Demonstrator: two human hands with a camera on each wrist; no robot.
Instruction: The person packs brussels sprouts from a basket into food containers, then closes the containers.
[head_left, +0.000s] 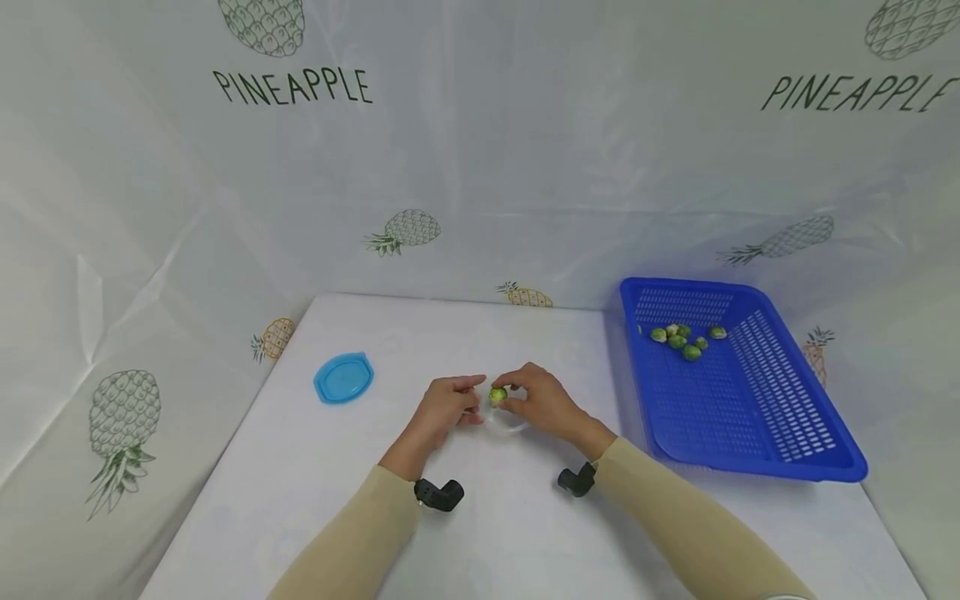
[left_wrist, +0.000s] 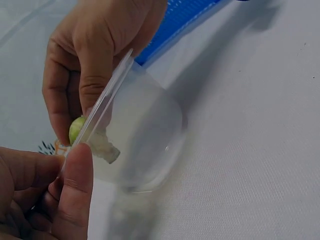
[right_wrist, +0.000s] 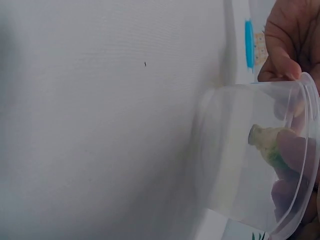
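In the head view my right hand (head_left: 546, 403) pinches a green Brussels sprout (head_left: 498, 395) between thumb and fingers. The sprout is at the mouth of a clear plastic container (left_wrist: 152, 132), its pale cut stem pointing inward in the left wrist view. My left hand (head_left: 444, 406) holds the container's rim between thumb and fingers. Through the see-through wall in the right wrist view, the sprout (right_wrist: 270, 142) and the fingertips around it show inside the rim. A blue lid (head_left: 343, 377) lies on the table to the left of my left hand.
A blue perforated basket (head_left: 720, 417) stands on the table's right side, with several Brussels sprouts (head_left: 677, 341) towards its back. The white table (head_left: 480, 525) ends at a pineapple-printed sheet (head_left: 540, 167) behind and at both sides.
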